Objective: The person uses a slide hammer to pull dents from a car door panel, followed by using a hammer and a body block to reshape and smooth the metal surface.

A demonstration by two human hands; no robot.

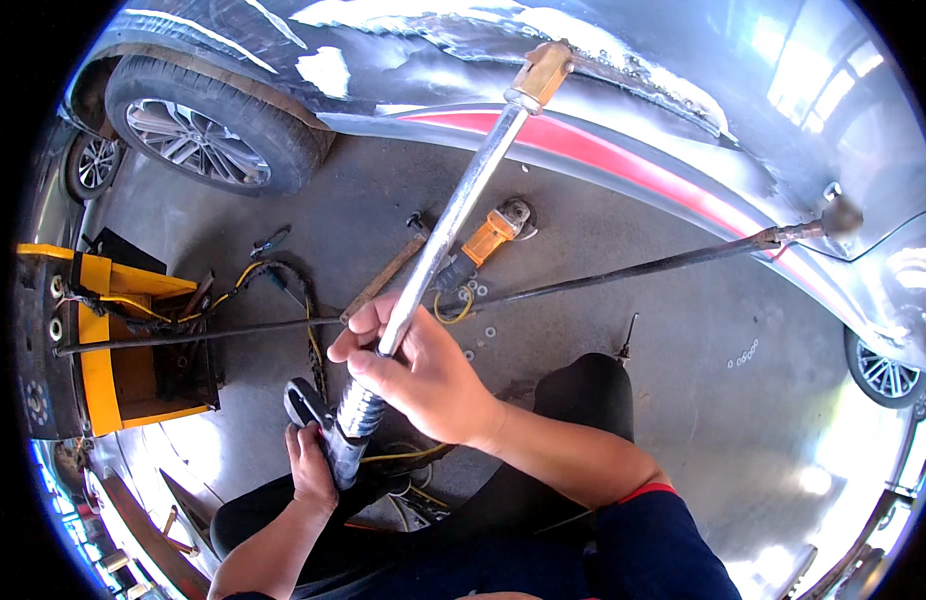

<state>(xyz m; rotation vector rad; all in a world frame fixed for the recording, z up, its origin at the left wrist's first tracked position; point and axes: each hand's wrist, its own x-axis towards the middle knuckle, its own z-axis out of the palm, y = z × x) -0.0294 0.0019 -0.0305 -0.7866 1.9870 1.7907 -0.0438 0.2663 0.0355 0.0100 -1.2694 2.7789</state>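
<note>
1. above the person's lap, the tool is slanting up toward the car, its brass-coloured head overlapping the panel; whether it is touching, i cannot tell.
2. the left hand is grasping the black handle at the tool's lower end; how far the fingers are wrapping round is hard to make out.
3. the right hand is holding the tool at the top of its ribbed sleeve, thumb and fingers curling about it, and is covering part of the shaft.
4. behind them, a long rod is running from the yellow box to the car, the tool and right hand hiding its middle.
5. on the floor, a hammer and a grinder are lying on either side of the tool, washers nearby.
6. a cable is looping beside the box, whose shaded contents are staying unclear.
7. the legs are blocking some floor; the dark rim is cutting off the car.
</note>
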